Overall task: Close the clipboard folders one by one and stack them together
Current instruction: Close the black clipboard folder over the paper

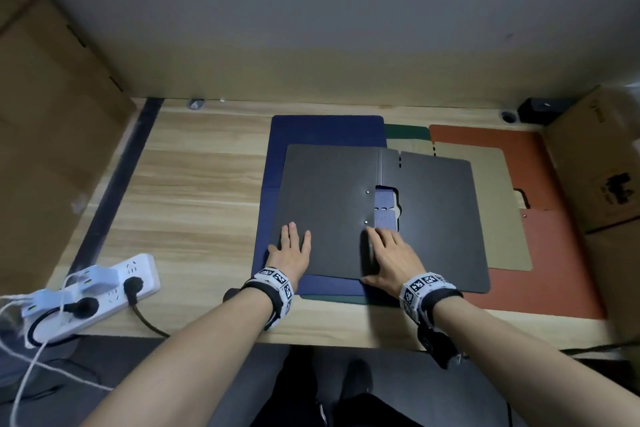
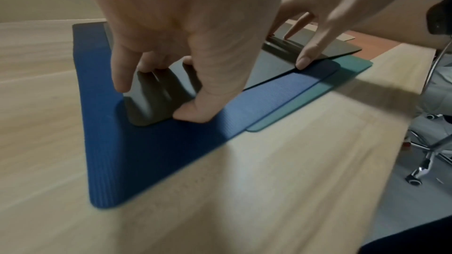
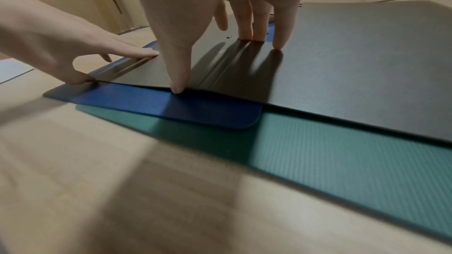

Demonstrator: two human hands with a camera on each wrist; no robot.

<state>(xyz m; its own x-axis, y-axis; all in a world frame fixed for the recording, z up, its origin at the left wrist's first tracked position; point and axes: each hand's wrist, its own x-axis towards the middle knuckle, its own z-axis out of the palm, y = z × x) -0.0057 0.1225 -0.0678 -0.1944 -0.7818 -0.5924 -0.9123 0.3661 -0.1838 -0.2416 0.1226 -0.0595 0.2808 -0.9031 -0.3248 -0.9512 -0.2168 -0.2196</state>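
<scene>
Folders lay overlapped on the wooden table (image 1: 194, 184). Topmost was the black folder (image 1: 332, 204), spread open and flat, matte dark grey, with a centre fold, two small rivets and a cut-out near the spine through which ribbed blue showed. Beneath it sat the blue folder (image 1: 325, 130), ribbed in texture with rounded corners, jutting out at the far and left sides. Under that lay the green folder (image 3: 342, 152), seen as a strip at the near edge and a corner at the far edge. To the right the red folder (image 1: 540, 288) lay open with a tan inner panel (image 1: 491, 204).

The left hand (image 1: 290, 251) rested on the black folder's near-left corner, fingers straight and slightly apart, thumb at the folder's edge. The right hand (image 1: 389, 258) pressed down near the spine, fingers extended with tips on the cover, thumb (image 3: 178, 76) at the near edge. Neither hand gripped anything.

A white power strip (image 1: 104, 291) sat at the table's left, cardboard boxes (image 1: 602, 163) on the right.
</scene>
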